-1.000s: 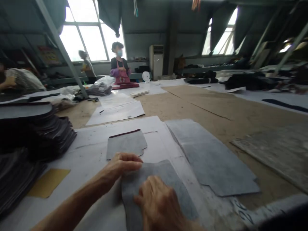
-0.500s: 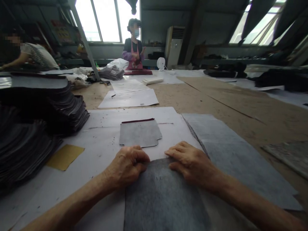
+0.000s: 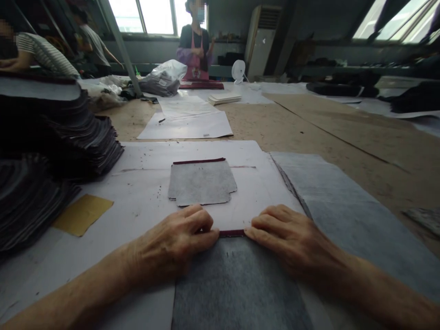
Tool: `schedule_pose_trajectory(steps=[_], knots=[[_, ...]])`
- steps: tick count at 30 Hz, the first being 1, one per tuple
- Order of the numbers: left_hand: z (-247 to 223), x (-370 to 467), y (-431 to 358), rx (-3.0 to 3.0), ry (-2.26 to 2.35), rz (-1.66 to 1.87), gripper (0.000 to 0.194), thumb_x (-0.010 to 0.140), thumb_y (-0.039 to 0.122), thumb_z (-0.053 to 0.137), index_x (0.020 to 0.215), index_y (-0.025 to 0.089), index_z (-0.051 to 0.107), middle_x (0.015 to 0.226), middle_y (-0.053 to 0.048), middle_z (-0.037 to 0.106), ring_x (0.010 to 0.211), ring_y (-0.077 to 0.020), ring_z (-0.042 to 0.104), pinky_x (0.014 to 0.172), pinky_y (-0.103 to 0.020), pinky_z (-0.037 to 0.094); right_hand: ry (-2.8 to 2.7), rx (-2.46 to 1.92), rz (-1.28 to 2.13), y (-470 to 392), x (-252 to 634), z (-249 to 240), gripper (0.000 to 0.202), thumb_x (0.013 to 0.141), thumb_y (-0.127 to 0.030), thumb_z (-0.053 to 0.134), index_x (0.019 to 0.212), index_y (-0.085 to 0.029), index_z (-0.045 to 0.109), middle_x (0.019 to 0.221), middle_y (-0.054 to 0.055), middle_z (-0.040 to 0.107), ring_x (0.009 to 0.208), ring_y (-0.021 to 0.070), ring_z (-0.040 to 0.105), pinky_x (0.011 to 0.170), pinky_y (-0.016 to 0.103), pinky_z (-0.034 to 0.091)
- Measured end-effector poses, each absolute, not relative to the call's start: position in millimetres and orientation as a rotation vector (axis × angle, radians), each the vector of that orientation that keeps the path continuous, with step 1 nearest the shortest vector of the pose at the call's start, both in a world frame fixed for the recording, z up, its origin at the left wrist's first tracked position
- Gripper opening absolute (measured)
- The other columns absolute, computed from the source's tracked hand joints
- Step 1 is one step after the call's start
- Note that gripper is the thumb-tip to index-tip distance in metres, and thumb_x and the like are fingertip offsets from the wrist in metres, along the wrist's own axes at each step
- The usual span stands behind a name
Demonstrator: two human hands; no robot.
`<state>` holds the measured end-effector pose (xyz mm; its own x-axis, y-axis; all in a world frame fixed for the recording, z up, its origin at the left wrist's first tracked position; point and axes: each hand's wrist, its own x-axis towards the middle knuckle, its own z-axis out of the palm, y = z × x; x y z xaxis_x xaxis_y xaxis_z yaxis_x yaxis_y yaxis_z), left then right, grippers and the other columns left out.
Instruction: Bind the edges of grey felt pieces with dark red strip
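A grey sheet of fabric-like material lies in front of me, its far edge folded over into a narrow dark-red strip. My left hand is closed at the left end of that fold, thumb and fingers pressed on it. At the right end, my right hand pinches the same folded edge. Just beyond my hands lies a smaller grey piece with notched lower corners and a dark-red strip along its far edge. The sheet's near end runs out of view.
Tall stacks of dark pieces stand at the left, near a yellow card. Larger grey sheets lie at the right. White paper covers the table under my hands. Across the table are a plastic bag, a small fan and a person.
The sheet's far edge has been folded toward me, so a dark-red strip now shows between my hands. My right hand has shifted slightly right. The view has tilted down.
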<state>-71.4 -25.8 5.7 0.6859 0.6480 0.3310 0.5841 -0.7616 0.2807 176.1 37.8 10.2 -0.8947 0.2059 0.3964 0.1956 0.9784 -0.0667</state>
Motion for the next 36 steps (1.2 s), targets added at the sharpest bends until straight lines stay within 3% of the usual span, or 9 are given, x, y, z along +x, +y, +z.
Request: schedule_pose_trajectory(steps=[5,11,20,29,36], knots=[[10,-71,-24,2.842,0.921,0.492,0.031,0.083,0.004,0.033,0.106,0.005,0.053,0.085,-0.010,0.051,0.076,-0.0166,0.040,0.068,-0.033,0.044,-2.790,-0.239,-0.029,40,174,16,0.028,0.093,-0.015,0.032,0.097,-0.011,0.059,0.081,0.007,0.059,0.077,0.0155,0.048,0.069,0.033,0.042],[10,-70,-25,2.848,0.932,0.407,0.026,0.085,0.006,0.034,0.100,0.007,0.055,0.086,-0.010,0.050,0.076,-0.0170,0.041,0.066,-0.032,0.043,-2.892,-0.157,-0.031,43,173,22,0.031,0.094,-0.015,0.029,0.100,-0.009,0.059,0.081,0.007,0.057,0.076,0.0154,0.047,0.070,0.033,0.042],[6,-70,-25,2.812,0.927,0.523,0.027,0.083,0.004,0.034,0.101,0.007,0.054,0.085,-0.009,0.050,0.075,-0.0164,0.042,0.065,-0.032,0.043,-2.952,-0.033,0.013,52,183,23,0.030,0.092,-0.011,0.028,0.097,-0.008,0.057,0.086,0.008,0.058,0.079,0.0151,0.048,0.073,0.032,0.045],[6,-70,-26,2.822,0.955,0.559,0.030,0.081,0.001,0.032,0.099,0.009,0.054,0.087,-0.010,0.051,0.079,-0.0173,0.045,0.067,-0.031,0.046,-2.874,-0.087,0.045,56,198,15,0.028,0.091,-0.008,0.030,0.108,-0.007,0.051,0.093,0.011,0.059,0.088,0.0174,0.051,0.075,0.031,0.047],[4,-70,-25,2.831,0.950,0.565,0.030,0.080,0.001,0.031,0.098,0.009,0.054,0.086,-0.010,0.051,0.076,-0.0172,0.045,0.064,-0.032,0.046,-2.845,-0.225,0.139,49,199,13,0.024,0.087,-0.005,0.036,0.103,-0.009,0.053,0.087,0.010,0.058,0.083,0.0174,0.050,0.072,0.033,0.046]])
